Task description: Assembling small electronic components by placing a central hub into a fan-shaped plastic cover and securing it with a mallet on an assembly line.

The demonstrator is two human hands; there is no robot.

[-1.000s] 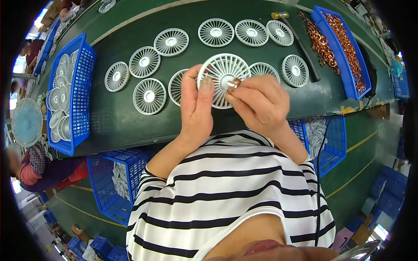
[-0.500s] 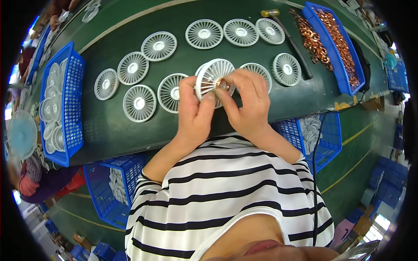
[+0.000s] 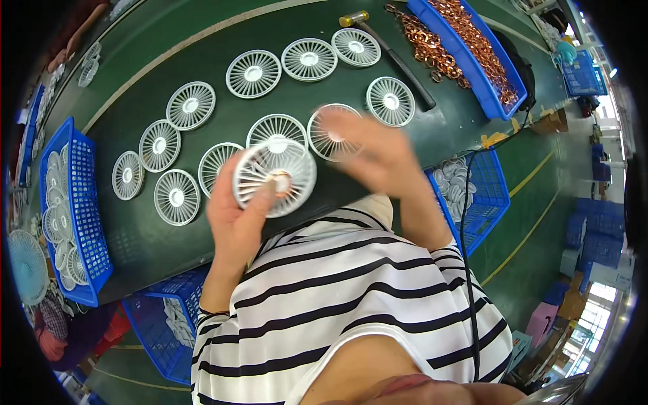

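Left hand [image 3: 233, 216] is clamped on a white fan grille [image 3: 275, 177], held above the near edge of the green worktop [image 3: 135, 243]; a copper-coloured ring [image 3: 280, 182] sits at its hub. Right hand [image 3: 378, 155] hangs just beside it, fingers spread and holding nothing, heavily blurred.

Progress, judged: this grille looks fitted with its ring. About eleven loose grilles [image 3: 253, 73] lie spread across the worktop; whether their hubs carry rings cannot be made out. More copper rings fill the blue tray [image 3: 503, 101] at the far right corner, and a mallet [image 3: 391, 54] lies beside it.

Blue basket [image 3: 84, 223] at the left edge holds stacked grilles; count unclear. Baskets below the near edge are partly cut off by the torso.
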